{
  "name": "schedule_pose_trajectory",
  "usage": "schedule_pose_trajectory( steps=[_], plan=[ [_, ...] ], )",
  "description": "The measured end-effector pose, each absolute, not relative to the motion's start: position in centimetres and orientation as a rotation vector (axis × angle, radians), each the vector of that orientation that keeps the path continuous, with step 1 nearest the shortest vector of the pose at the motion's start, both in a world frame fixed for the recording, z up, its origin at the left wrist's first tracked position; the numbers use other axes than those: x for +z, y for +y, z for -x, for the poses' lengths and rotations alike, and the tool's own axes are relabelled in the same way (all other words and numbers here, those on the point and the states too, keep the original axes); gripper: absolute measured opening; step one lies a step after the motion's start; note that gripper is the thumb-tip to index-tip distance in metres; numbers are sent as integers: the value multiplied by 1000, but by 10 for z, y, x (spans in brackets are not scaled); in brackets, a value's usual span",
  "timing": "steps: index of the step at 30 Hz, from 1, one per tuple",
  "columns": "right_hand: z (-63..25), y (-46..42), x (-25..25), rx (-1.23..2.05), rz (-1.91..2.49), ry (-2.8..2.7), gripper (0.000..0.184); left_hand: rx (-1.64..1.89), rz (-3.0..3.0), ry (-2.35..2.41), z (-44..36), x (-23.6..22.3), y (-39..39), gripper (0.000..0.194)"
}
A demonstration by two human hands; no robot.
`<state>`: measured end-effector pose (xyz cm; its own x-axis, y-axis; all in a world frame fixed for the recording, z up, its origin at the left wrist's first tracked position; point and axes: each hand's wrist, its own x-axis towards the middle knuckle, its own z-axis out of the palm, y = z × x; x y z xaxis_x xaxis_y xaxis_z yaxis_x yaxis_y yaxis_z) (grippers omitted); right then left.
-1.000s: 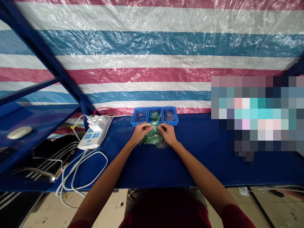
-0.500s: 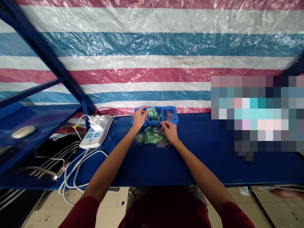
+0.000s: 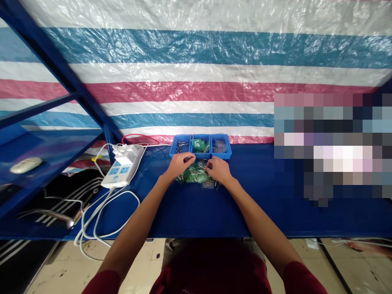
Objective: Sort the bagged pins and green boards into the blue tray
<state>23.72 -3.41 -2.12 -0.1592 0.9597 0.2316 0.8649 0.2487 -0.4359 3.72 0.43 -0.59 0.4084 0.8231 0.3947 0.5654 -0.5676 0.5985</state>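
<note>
My left hand is over the left edge of a pile of green clear packets, fingers curved with a small gap to the thumb and nothing visible between them. At the pile's right side, my right hand has thumb and fingertips pinched together; what they hold is too small to make out. Thin metal pieces and a small clear bag lie by the pile. Behind stand three blue bins: the left bin holds metal pieces, the middle bin green packets, the right bin greyish clear packets.
A white power strip with plugged-in adapters and looping white cables lies left on the blue table. A striped sheet hangs behind. A white mouse is at far left; a blurred-out area covers the right.
My left hand has come away from the middle bin, back toward the pile; the green packet it held now lies in that bin. My right hand has stayed nearly in place beside the pile.
</note>
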Motion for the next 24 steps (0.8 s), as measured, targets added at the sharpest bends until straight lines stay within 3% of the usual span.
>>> schedule_pose_trajectory(
  steps=[13, 24],
  plan=[
    [-231, -36, -22, 177, 1718, -2219, 11, 873, -2498, 1143, -40, -23, -3, 25],
    [-234, -38, -10, 242, 1793, -2337, 25, 919, -2548, 1145, -39, -21, -7, 27]
  ],
)
